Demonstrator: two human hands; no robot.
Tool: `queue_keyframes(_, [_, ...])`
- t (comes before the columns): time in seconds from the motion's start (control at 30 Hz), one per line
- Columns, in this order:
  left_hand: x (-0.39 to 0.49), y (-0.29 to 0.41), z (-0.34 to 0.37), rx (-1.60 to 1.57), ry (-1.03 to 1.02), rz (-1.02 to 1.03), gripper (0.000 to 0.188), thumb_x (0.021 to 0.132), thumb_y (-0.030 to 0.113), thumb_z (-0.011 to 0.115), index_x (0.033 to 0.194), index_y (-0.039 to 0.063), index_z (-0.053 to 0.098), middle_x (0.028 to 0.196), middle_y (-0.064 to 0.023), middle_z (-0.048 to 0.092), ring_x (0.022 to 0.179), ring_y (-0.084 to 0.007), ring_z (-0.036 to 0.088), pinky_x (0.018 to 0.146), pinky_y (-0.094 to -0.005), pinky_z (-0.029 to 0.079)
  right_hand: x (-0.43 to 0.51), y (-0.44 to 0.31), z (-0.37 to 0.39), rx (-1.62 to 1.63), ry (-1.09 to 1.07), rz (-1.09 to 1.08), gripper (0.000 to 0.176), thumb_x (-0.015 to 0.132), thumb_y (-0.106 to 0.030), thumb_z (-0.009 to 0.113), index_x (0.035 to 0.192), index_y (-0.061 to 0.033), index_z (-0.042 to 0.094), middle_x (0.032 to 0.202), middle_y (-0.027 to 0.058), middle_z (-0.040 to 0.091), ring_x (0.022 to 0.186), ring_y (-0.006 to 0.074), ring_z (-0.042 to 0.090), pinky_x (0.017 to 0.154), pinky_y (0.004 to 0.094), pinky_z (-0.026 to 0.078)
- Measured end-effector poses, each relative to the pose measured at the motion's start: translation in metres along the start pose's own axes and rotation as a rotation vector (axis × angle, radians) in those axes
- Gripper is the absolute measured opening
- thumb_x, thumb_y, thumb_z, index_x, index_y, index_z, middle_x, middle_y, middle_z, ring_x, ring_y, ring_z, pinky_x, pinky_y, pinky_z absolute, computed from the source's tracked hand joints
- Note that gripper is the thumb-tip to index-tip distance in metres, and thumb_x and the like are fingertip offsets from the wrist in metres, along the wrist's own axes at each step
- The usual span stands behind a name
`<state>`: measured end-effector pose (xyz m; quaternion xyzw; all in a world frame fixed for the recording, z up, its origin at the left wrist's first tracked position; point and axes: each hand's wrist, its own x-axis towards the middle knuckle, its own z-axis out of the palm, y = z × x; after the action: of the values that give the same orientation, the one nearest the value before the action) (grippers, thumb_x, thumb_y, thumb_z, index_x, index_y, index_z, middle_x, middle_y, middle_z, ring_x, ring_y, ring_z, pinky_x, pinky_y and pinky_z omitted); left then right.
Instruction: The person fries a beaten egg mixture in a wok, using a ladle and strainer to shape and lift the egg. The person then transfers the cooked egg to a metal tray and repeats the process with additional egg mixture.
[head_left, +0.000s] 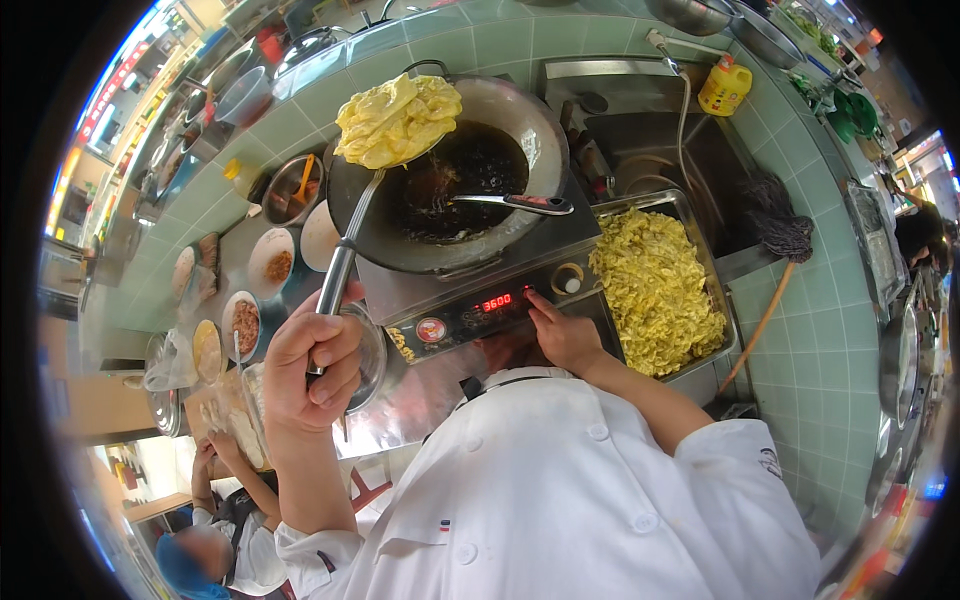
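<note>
My left hand grips the metal handle of a skimmer, raised over the left rim of a wok. A mound of yellow egg-like food sits on the skimmer and hides its bowl. Dark liquid, probably oil, fills the bottom of the wok, with some bubbles. A utensil with a dark handle rests across the wok's right side, its head in the liquid. My right hand holds nothing; its index finger touches the lit control panel of the cooker.
On the right, a metal tray bears yellow food pieces, below a sink. A mop leans there. Bowls and a steel pot with an orange-handled utensil stand left. At lower left, a co-worker's hands handle dough-like pieces.
</note>
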<state>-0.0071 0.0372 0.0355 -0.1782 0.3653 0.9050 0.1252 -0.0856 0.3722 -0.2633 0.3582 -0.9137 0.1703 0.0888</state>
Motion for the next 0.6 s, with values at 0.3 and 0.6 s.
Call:
queue_keyframes(0.3, [0.0, -0.001, -0.001, -0.01, 0.009, 0.001, 0.035, 0.1, 0.006, 0.048, 0.132, -0.003, 0.058, 0.065, 0.0006, 0.044, 0.035, -0.0085, 0.035, 0.031, -0.0238, 0.032, 0.027, -0.013, -0.059, 0.186, 0.091, -0.018, 0.015, 0.096, -0.015, 0.064, 0.105, -0.0079, 0.074, 0.138, 0.0032, 0.069, 0.076, 0.027, 0.074, 0.061, 0.0406, 0.06])
queue_keyframes(0.6, [-0.003, -0.001, 0.004, -0.006, 0.01, 0.003, 0.033, 0.098, 0.005, 0.049, 0.128, -0.004, 0.058, 0.066, -0.0005, 0.045, 0.036, -0.0091, 0.036, 0.032, -0.0242, 0.029, 0.166, 0.002, -0.193, -0.054, 0.202, 0.127, 0.018, 0.088, -0.025, 0.077, 0.098, -0.0095, 0.079, 0.101, 0.0116, 0.071, 0.089, 0.0332, 0.072, 0.076, 0.0403, 0.06])
